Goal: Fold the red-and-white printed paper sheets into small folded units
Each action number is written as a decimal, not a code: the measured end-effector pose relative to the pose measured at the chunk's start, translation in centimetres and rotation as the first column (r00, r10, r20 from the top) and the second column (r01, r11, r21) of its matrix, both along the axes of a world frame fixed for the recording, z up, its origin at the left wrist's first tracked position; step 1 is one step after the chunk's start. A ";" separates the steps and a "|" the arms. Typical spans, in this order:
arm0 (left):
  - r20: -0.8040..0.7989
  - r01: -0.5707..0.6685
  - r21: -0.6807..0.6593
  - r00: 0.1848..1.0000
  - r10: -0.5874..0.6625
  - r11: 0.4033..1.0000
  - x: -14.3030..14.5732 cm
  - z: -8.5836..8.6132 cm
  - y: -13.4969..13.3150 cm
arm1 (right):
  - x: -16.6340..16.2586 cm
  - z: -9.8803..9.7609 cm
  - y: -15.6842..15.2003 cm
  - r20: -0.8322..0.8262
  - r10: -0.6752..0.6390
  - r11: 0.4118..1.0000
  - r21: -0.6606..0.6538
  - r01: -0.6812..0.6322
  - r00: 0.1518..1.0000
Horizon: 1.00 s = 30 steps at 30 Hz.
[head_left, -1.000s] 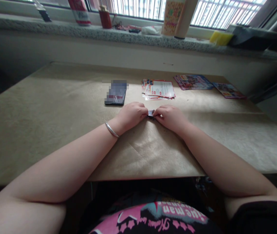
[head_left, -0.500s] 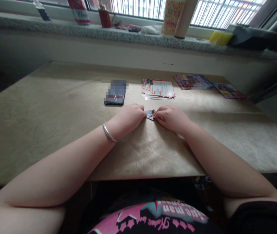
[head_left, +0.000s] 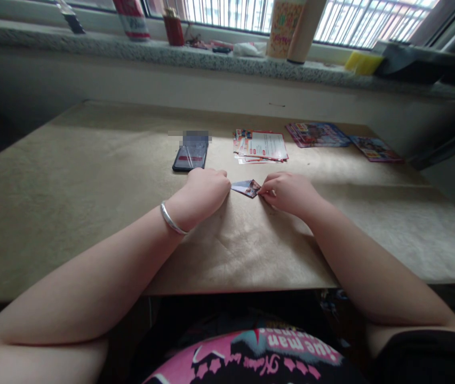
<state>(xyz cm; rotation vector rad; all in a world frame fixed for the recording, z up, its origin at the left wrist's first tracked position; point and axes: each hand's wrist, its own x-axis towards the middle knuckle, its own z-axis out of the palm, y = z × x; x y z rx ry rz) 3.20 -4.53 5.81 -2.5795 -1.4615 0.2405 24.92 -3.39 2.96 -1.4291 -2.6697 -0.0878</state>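
Note:
A small piece of folded paper [head_left: 246, 188], kite-shaped and printed with a picture, lies low over the table between my hands. My left hand [head_left: 208, 191] is closed at its narrow left tip, the fingertips mostly turned out of sight. On the other side, the thumb and fingers of my right hand [head_left: 289, 193] pinch the paper's right corner. A dark phone [head_left: 191, 152] lies just beyond my left hand, partly blurred out.
Beyond the paper is a loose pile of printed cards [head_left: 265, 145]. Farther right lie colourful purple-edged cards [head_left: 319, 134] and another small stack [head_left: 375, 148]. The tan-covered table [head_left: 71, 213] reaches a wall under a stone windowsill [head_left: 211, 60] crowded with bottles and odds and ends.
My left hand has slid left along the paper and my right hand slightly right. More of the folded paper now shows between them.

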 end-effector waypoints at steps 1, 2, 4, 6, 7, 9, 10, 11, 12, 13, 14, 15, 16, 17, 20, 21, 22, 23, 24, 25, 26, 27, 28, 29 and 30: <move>0.006 0.003 0.006 1.000 -0.003 1.000 -0.1 -0.1 0.1 | 0.1 0.1 0.0 0.002 -0.010 1.000 -0.004 0.010 1.000; 0.012 0.004 0.007 1.000 -0.004 1.000 -0.1 -0.2 0.2 | 0.2 0.1 0.0 0.001 -0.017 1.000 -0.011 0.017 1.000; 0.024 0.002 0.006 1.000 -0.002 1.000 -0.3 -0.4 0.4 | 0.4 0.2 0.2 -0.010 -0.021 0.999 -0.035 0.021 1.000; 0.038 -0.005 -0.001 0.999 0.005 1.000 -0.3 -0.5 0.6 | 0.7 0.2 0.5 -0.031 -0.006 0.997 -0.071 0.003 1.000; 0.043 -0.010 -0.003 0.999 0.010 1.000 -0.3 -0.5 0.7 | 0.8 0.1 0.7 -0.043 0.009 0.996 -0.089 -0.013 0.999; 0.048 -0.016 -0.005 0.999 0.016 1.000 -0.3 -0.5 0.7 | 1.1 0.1 0.9 -0.069 0.039 0.992 -0.115 -0.046 0.997; 0.047 -0.018 -0.005 0.999 0.018 1.000 -0.3 -0.5 0.7 | 1.2 0.1 1.1 -0.080 0.044 0.991 -0.122 -0.054 0.996; 0.046 -0.018 -0.004 0.999 0.018 1.000 -0.2 -0.5 0.6 | 1.3 0.0 1.1 -0.094 0.037 0.990 -0.130 -0.049 0.995; 0.046 -0.017 -0.001 0.999 0.017 1.000 -0.2 -0.6 0.6 | 1.4 -0.1 1.2 -0.123 0.013 0.990 -0.141 -0.030 0.992; 0.049 -0.013 0.004 0.999 0.013 1.000 -0.2 -0.7 0.6 | 1.5 -0.2 1.3 -0.173 -0.024 0.987 -0.161 -0.004 0.985; 0.054 -0.008 0.012 0.999 0.007 1.000 -0.1 -0.8 0.6 | 1.7 -0.3 1.3 -0.240 -0.067 0.981 -0.193 0.020 0.969; 0.061 -0.002 0.024 0.998 0.001 1.000 -0.1 -0.9 0.6 | 1.8 -0.4 1.4 -0.316 -0.107 0.972 -0.231 0.033 0.943; 0.068 0.002 0.038 0.998 -0.004 0.999 0.0 -1.1 0.6 | 2.0 -0.5 1.4 -0.390 -0.138 0.963 -0.268 0.031 0.910; 0.072 0.004 0.050 0.997 -0.007 0.999 0.0 -1.2 0.6 | 2.1 -0.7 1.5 -0.452 -0.153 0.955 -0.296 0.014 0.879; 0.081 -0.010 0.083 0.997 0.003 0.996 0.3 -1.5 0.3 | 2.2 -0.9 1.4 -0.520 -0.142 0.944 -0.328 -0.044 0.842; 0.087 -0.019 0.095 0.996 0.011 0.995 0.4 -1.6 0.2 | 2.1 -0.9 1.4 -0.522 -0.144 0.939 -0.341 -0.051 0.841; 0.095 -0.028 0.107 0.995 0.018 0.994 0.5 -1.8 0.0 | 2.0 -1.0 1.3 -0.525 -0.152 0.931 -0.360 -0.057 0.837; 0.107 -0.033 0.120 0.994 0.021 0.992 0.6 -1.9 -0.1 | 1.8 -1.0 1.3 -0.533 -0.165 0.921 -0.384 -0.063 0.830; 0.119 -0.036 0.126 0.993 0.020 0.991 0.6 -2.1 -0.1 | 1.6 -1.2 1.2 -0.545 -0.179 0.911 -0.407 -0.071 0.819; 0.136 -0.034 0.135 0.991 0.015 0.990 0.7 -2.4 -0.1 | 1.5 -1.3 1.3 -0.567 -0.197 0.902 -0.424 -0.078 0.800; 0.157 -0.018 0.140 0.988 -0.004 0.990 0.7 -2.7 0.0 | 1.4 -1.5 1.4 -0.586 -0.210 0.898 -0.432 -0.083 0.783; 0.183 -0.019 0.143 0.983 -0.007 0.990 0.7 -3.1 0.2 | 1.3 -1.7 1.5 -0.598 -0.221 0.902 -0.425 -0.071 0.771; 0.200 -0.013 0.139 0.980 -0.015 0.990 0.7 -3.4 0.4 | 1.2 -1.9 1.6 -0.600 -0.228 0.912 -0.407 -0.047 0.767; 0.212 -0.011 0.137 0.977 -0.018 0.991 0.7 -3.8 0.6 | 1.1 -2.1 1.8 -0.595 -0.231 0.925 -0.379 -0.016 0.770; 0.227 -0.011 0.138 0.974 -0.021 0.990 0.7 -4.1 0.9 | 1.1 -2.2 1.9 -0.584 -0.234 0.935 -0.353 0.016 0.777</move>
